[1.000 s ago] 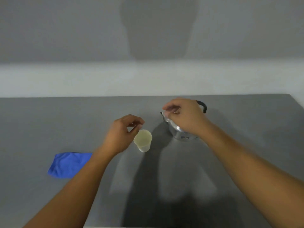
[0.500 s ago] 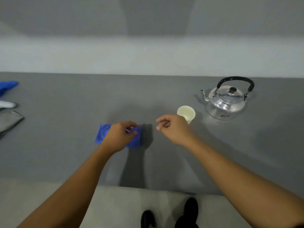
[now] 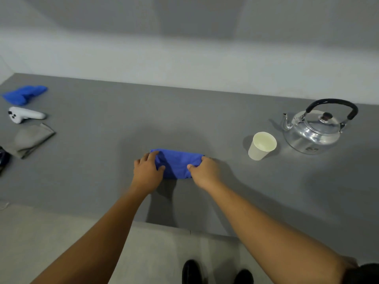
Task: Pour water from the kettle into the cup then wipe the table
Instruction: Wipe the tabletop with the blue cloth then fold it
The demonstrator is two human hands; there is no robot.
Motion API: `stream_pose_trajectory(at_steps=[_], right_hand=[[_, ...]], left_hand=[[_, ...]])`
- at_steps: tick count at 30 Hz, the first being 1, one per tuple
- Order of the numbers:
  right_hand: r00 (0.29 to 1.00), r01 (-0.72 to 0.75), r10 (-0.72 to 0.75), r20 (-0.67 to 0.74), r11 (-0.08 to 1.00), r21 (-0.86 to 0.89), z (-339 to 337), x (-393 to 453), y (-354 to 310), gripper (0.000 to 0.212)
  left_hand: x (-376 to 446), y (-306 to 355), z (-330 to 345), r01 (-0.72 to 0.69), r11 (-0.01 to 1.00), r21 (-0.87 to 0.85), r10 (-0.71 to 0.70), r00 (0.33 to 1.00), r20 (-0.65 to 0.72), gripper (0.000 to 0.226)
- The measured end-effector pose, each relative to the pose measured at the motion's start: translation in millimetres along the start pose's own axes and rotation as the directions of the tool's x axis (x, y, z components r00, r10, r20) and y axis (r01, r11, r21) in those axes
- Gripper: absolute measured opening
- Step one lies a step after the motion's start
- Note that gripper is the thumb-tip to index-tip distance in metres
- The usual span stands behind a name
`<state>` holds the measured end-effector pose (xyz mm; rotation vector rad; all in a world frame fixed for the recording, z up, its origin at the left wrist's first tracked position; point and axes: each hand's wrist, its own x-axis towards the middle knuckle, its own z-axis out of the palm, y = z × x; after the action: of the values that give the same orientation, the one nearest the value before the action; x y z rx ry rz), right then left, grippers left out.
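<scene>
A folded blue cloth [image 3: 176, 163] lies on the grey table [image 3: 205, 111], near its front edge. My left hand [image 3: 147, 173] grips the cloth's left end and my right hand [image 3: 205, 171] grips its right end. A pale paper cup [image 3: 261, 146] stands upright to the right of the cloth. Just beyond the cup on the right sits a shiny metal kettle [image 3: 313, 130] with a black handle, its lid on and its spout pointing left. Neither hand touches the cup or the kettle.
At the far left lie a second blue cloth [image 3: 24, 94], a white handheld controller [image 3: 23, 115], a folded grey cloth [image 3: 30, 139] and a dark object [image 3: 4, 160] at the frame edge. A pale wall runs behind the table. My shoes [image 3: 217, 272] show below the table's front edge.
My hands left the cup and kettle and went left to the blue cloth. Half a second ago only the left hand was on it; now both grip its ends. My view has swung left.
</scene>
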<state>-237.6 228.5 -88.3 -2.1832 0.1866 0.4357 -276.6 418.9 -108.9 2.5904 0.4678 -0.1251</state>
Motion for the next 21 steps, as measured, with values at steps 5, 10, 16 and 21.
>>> stream_pose_trajectory(at_steps=[5, 10, 16, 21], right_hand=[[0.999, -0.048, 0.048, -0.001, 0.996, 0.079, 7.5, -0.5, 8.1, 0.022], [0.999, -0.05, 0.052, -0.011, 0.992, 0.118, -6.4, -14.1, 19.8, 0.022], [1.0, 0.01, -0.008, -0.02, 0.99, 0.137, -59.2, -45.3, 66.4, 0.02], [0.997, 0.039, -0.032, -0.066, 0.993, 0.113, -114.8, -76.3, 113.2, 0.021]], left_hand=[[-0.4, 3.9, 2.3, 0.086, 0.966, -0.244, -0.095, 0.995, -0.027, 0.061], [-20.9, 12.3, -0.2, 0.141, 0.914, -0.38, -0.171, 0.984, -0.045, 0.04], [-82.1, 42.8, 17.5, 0.018, 0.848, -0.53, -0.048, 0.998, -0.043, 0.027], [-127.7, 82.5, 54.3, 0.014, 0.798, -0.603, 0.021, 0.998, 0.051, 0.027]])
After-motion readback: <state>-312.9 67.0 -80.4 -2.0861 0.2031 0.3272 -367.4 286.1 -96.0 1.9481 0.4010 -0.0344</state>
